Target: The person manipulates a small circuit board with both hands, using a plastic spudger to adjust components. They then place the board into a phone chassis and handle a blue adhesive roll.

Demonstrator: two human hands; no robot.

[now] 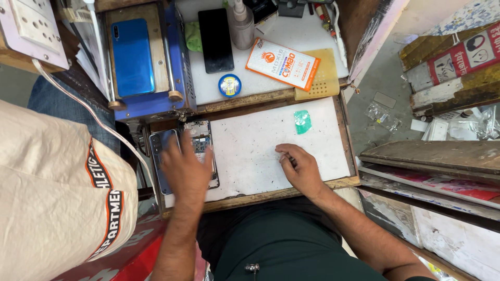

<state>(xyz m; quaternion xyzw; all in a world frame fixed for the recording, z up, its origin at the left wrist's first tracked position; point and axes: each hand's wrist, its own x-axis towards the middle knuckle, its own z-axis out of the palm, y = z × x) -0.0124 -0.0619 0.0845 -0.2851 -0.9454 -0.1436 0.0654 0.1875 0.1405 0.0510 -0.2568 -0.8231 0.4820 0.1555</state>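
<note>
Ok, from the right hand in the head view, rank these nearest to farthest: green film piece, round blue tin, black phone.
From the right hand:
1. Green film piece, just beyond the hand on the white mat.
2. Round blue tin, farther back, towards the left.
3. Black phone, farthest, lying on the rear shelf.

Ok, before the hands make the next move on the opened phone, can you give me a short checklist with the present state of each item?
1. Left hand is on the opened phone: ok, it lies over it.
2. Opened phone lies flat on the white work tray: ok.
3. Right hand holds a tool: cannot tell, the fingers are curled on the tray.
4. Green film piece is apart from both hands: ok.
5. Dark blue back cover lies beside the opened phone: ok, at the tray's left edge.
</note>
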